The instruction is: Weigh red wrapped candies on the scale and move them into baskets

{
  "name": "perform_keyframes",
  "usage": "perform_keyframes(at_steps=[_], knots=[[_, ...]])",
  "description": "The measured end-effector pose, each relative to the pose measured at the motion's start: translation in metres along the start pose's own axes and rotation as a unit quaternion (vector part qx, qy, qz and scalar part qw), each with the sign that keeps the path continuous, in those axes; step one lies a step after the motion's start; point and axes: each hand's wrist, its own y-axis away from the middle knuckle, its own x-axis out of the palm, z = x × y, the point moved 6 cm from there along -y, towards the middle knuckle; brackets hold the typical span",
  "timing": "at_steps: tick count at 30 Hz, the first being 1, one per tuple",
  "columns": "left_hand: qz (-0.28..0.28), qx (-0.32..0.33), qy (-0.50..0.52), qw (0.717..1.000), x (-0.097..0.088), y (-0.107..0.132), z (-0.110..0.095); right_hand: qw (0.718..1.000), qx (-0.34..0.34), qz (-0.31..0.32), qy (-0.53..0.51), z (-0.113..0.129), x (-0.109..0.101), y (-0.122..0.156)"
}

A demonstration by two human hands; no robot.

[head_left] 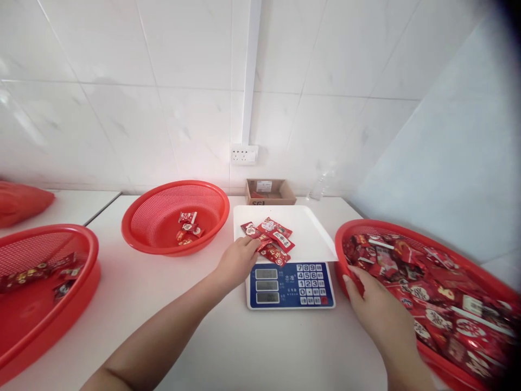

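My left hand (240, 262) reaches over the near left side of the scale's white pan (311, 233). Its fingers are closed on a small red packet (264, 243); the fingertips are partly hidden. Several other red packets (280, 239) with white labels lie around it on the pan. Below the pan is the scale's blue panel (291, 286), with three displays and a keypad. My right hand (376, 304) is closed around the left rim of a large red basket (340, 255), thumb outside and fingers over the edge. Red packets (431, 293) fill that basket.
A round red basket (134, 228) with a few packets stands left of the scale. Another red basket (87, 239) is at the far left, near a red bag (24, 202). Behind the scale are a cardboard box (280, 190) and a clear plastic bottle (319, 186), by the tiled wall.
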Motion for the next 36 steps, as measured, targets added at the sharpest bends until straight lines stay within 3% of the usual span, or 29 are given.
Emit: perform_keyframes(at_steps=[5,10,12,13,16,18,21,26,30,36], knots=[[-0.067,0.026,-0.003,0.997,-0.009,0.006,0.001,1.0,-0.012,-0.017,-0.005,0.002,-0.002,0.0],[-0.183,-0.017,0.144,0.972,-0.034,0.015,0.015,1.0,-0.014,-0.025,-0.003,0.0,-0.003,0.0],[-0.215,-0.079,0.277,0.933,-0.042,0.023,0.026,1.0,-0.011,-0.017,0.0,0.0,-0.001,0.0],[-0.219,-0.115,0.356,0.901,-0.044,0.029,0.032,1.0,-0.009,-0.01,0.001,-0.001,-0.001,0.0],[-0.194,-0.213,0.578,0.763,-0.04,0.048,0.042,1.0,-0.001,0.005,0.002,-0.001,0.0,0.0],[-0.172,-0.266,0.666,0.675,-0.035,0.062,0.043,1.0,0.003,0.009,-0.001,-0.001,0.0,0.0],[-0.129,-0.333,0.72,0.595,-0.026,0.084,0.041,1.0,0.006,0.001,-0.006,0.0,-0.001,0.0],[-0.044,-0.417,0.743,0.521,0.005,0.115,0.036,1.0,0.01,-0.006,-0.003,0.0,-0.002,-0.001],[0.002,-0.453,0.743,0.493,0.029,0.129,0.033,1.0,0.009,-0.008,-0.002,0.001,-0.003,0.0],[0.023,-0.496,0.738,0.456,0.049,0.14,0.02,1.0,0.02,0.015,-0.004,-0.002,0.002,-0.001]])
